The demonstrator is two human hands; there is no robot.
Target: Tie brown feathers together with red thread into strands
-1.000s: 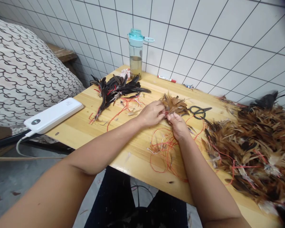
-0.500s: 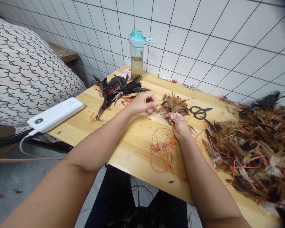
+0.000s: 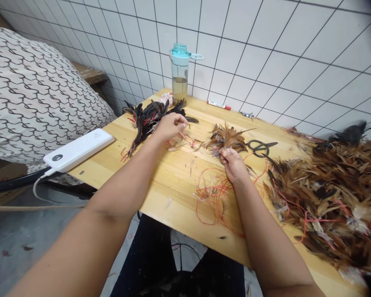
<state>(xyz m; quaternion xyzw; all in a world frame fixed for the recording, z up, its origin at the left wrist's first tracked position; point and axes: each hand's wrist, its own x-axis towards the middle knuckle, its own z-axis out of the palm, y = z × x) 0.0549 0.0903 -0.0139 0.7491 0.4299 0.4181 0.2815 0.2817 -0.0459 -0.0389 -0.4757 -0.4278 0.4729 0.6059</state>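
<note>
My left hand (image 3: 171,126) is above the table at the near edge of the dark feathers, its fingers curled together. What they hold, if anything, is too small to make out. Dark feather bunches (image 3: 151,115) tied with red string lie just beyond it, and red string scraps (image 3: 190,139) are by its fingertips. My right hand (image 3: 233,163) is closed in a pinch at the near end of a brown feather bunch (image 3: 227,136); its fingers hide where the bunch is gripped. Tangled red string (image 3: 218,194) lies below that hand, and dark scissors (image 3: 261,147) sit to its right.
A large heap of brown feathers (image 3: 336,185) covers the table's right side. Towards the wall stand a water bottle (image 3: 179,76) and lie a red-capped marker (image 3: 218,105) and a blue one (image 3: 246,115). A white power bank (image 3: 80,150) with a cable is at the left edge, beside a patterned cloth bundle (image 3: 43,90).
My left hand has moved left, away from the brown feather bunch, towards the dark feathers. My right hand stays at the brown bunch. The view has shifted slightly.
</note>
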